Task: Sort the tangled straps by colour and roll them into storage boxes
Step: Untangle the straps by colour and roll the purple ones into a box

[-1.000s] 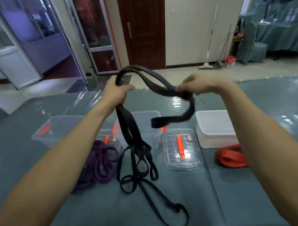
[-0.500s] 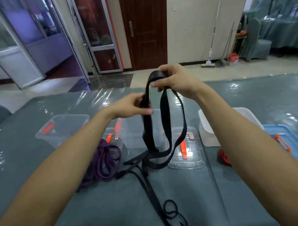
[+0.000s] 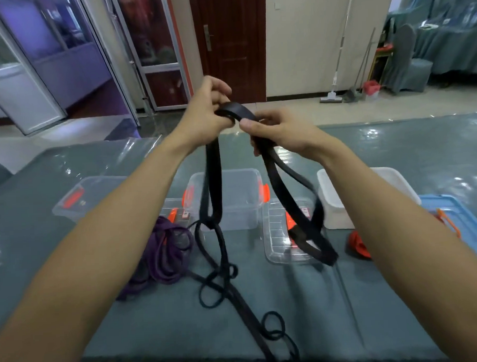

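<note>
– Black strap (image 3: pixel 237 112): where is it?
– Up over the desk (image 3: pixel 401 297), with a short arch of it running between both hands. One run hangs from the left hand (image 3: pixel 202 119) and trails in loose loops to the near edge. A loop hangs from the right hand (image 3: pixel 281 132) in front of a clear lid (image 3: pixel 278 250).
– What changed?
– Half a second ago the right hand was above the left. Now they're level and nearly touching. A second ago they were well apart, holding a wide loop.
– Meaning?
– I'd say it's being fed hand to hand to work out the tangle. Rolling hasn't begun.
– And the hands?
– Both are raised with forearms reaching forward, each with fingers and thumb curled round the strap.
– Other colours?
– The purple strap (image 3: pixel 166 252) is heaped at the left and the red strap (image 3: pixel 357 244) is at the right, both on the desk.
</note>
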The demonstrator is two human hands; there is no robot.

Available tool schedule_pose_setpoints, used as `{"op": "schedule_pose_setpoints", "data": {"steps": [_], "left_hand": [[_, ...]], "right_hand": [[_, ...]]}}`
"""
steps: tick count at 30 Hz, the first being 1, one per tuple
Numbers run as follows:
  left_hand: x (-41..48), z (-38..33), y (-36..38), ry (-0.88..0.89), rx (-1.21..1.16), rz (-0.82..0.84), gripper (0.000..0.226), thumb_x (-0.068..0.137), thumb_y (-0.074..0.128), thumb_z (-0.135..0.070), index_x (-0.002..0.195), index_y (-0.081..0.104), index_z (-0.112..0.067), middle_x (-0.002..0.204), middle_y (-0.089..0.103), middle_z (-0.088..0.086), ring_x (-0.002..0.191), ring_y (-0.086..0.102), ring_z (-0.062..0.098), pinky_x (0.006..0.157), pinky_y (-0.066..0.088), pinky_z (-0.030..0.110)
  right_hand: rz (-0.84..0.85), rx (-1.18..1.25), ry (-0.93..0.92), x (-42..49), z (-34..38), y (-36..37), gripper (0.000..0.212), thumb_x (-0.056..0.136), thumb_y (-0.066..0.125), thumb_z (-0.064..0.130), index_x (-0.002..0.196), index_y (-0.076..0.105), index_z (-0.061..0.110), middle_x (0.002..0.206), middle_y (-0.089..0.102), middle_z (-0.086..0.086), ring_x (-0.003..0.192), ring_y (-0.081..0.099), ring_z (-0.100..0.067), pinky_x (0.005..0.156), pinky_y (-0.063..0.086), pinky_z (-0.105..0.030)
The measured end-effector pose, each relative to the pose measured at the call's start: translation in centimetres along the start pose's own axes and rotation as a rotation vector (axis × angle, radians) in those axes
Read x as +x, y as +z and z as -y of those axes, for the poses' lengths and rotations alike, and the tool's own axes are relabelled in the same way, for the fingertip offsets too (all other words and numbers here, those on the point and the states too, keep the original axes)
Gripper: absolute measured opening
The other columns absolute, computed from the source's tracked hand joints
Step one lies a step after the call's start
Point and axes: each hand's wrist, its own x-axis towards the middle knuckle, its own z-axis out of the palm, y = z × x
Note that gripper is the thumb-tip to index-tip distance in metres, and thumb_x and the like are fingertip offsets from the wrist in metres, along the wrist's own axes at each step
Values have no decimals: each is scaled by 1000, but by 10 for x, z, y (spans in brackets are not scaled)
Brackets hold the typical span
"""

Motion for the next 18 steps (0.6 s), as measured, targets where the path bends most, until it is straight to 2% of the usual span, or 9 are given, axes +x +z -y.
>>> {"op": "schedule_pose_setpoints", "data": {"steps": [2,4,6,8,9,11,13,16,18], "left_hand": [[-7,14,8,-41,-51,105,62,77,84,3,122,50,-22,105,65,4,99,70,14,87,59,30],[-25,42,11,-138,-154,248,74,73,90,-5,134,51,-19,121,66,8,112,71,17,102,58,33],[-55,83,19,-252,-128,420,88,76,91,-8,151,46,-23,142,63,4,135,62,12,119,47,32],[-91,131,39,-379,18,590,91,84,80,7,160,40,-23,159,54,3,150,49,13,129,36,37],[-109,153,52,-430,98,666,92,85,72,16,162,38,-21,163,49,3,152,46,16,129,37,40],[-136,186,82,-481,227,768,94,84,61,21,164,35,-23,165,46,2,141,59,23,112,54,39],[-150,207,108,-467,338,794,93,87,61,13,167,35,-26,160,52,4,121,72,27,100,60,37],[-153,221,138,-325,545,714,80,89,60,2,161,46,-28,152,60,6,133,63,30,108,53,41],[-150,222,151,-238,654,578,69,90,61,-4,154,53,-28,148,60,2,133,61,30,103,54,43]], "right_hand": [[-20,9,-24,-5,-5,3,41,88,82,59,98,81,19,71,61,-1,66,65,-19,78,63,-42],[-58,23,-16,-16,-17,-1,20,99,78,38,85,75,24,62,54,5,62,57,-16,79,56,-46],[-45,-16,40,-30,-31,-5,32,98,80,30,73,63,21,61,51,5,64,55,-19,81,52,-49],[-21,-40,84,-47,-42,-7,35,95,82,24,68,59,19,65,50,-1,67,56,-22,81,51,-48],[-17,-36,105,-55,-48,-7,30,92,82,21,72,62,13,68,50,-6,69,56,-22,80,50,-47],[-35,-27,132,-71,-61,-7,25,86,80,23,80,64,4,72,50,-9,71,54,-22,76,49,-39],[-81,-55,164,-84,-76,-9,27,83,81,37,76,68,14,68,51,-2,69,54,-16,69,46,-27],[-190,-159,246,-108,-109,-13,60,84,86,55,74,62,1,66,40,-13,64,42,-16,59,35,-28],[-207,-173,308,-128,-136,-14,59,87,87,49,71,60,0,63,37,-5,62,37,-14,60,28,-32]]}}
